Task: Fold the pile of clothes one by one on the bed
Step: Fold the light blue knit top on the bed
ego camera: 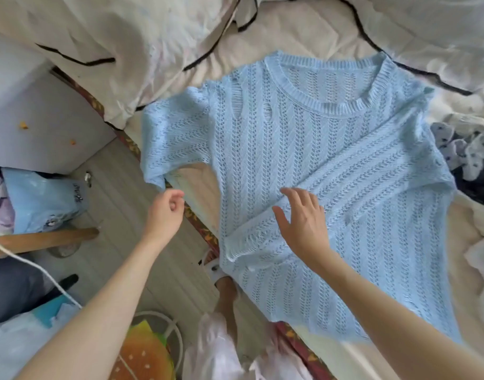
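I see a light blue open-knit top (331, 171) spread flat, front up, on the cream bed (303, 37). Its ribbed round neck points away from me, its hem toward me. It has short sleeves; the left one reaches the bed's edge. Small ladder-like holes show near the left shoulder, and a fold creases the lower left side. To its right lies a crumpled pile (465, 149) of white cloth with dark dots.

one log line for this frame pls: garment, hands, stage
garment: blue knit top spread flat on bed | left hand loosely curled by sleeve, holding nothing | right hand open on top | stage: unfolded
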